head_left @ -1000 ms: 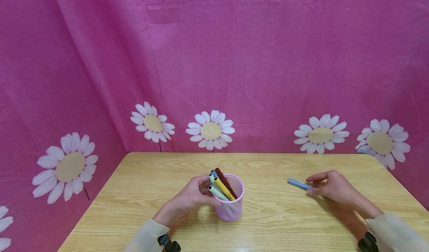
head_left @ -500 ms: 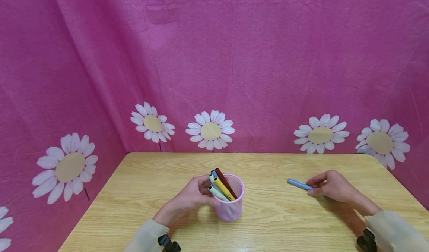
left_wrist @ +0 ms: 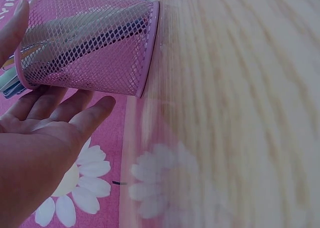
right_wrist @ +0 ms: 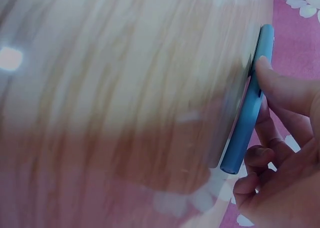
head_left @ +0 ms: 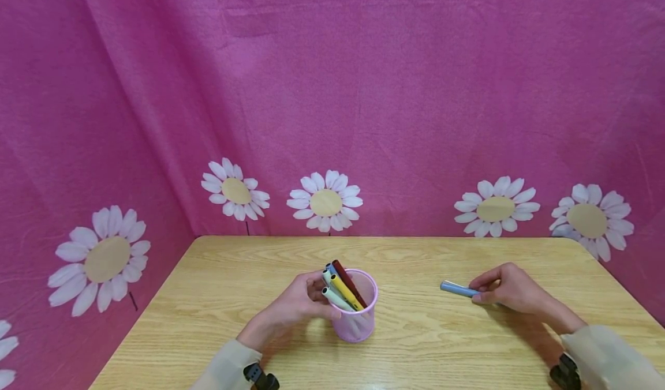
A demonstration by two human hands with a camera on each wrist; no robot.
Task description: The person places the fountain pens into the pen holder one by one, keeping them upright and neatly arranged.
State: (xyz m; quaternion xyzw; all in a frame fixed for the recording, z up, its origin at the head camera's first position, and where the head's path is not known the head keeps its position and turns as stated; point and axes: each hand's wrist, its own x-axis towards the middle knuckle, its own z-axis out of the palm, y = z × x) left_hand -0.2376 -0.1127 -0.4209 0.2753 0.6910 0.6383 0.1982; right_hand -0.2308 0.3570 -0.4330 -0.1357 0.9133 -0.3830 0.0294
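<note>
A pink mesh pen cup [head_left: 358, 325] stands upright on the table, left of centre. My left hand [head_left: 297, 300] holds its left side, thumb in front and fingers behind; in the left wrist view the fingers lie along the mesh. Inside, leaning left, are a dark red pen [head_left: 350, 283], a yellow pen [head_left: 345, 291], pale green pens [head_left: 336, 299] and a blue one. On the right, my right hand [head_left: 511, 289] pinches a blue capped pen [head_left: 457, 289] between thumb and fingers. The right wrist view shows this pen [right_wrist: 246, 125] just off the tabletop, over its reflection.
The light wooden table [head_left: 410, 344] has a glossy top. Behind it and at the left hangs a pink cloth [head_left: 395, 119] printed with white daisies. Bare tabletop lies between the cup and the right hand.
My right hand has taken hold of the blue pen and shifted it slightly left and nearer. The left hand and the cup have stayed put.
</note>
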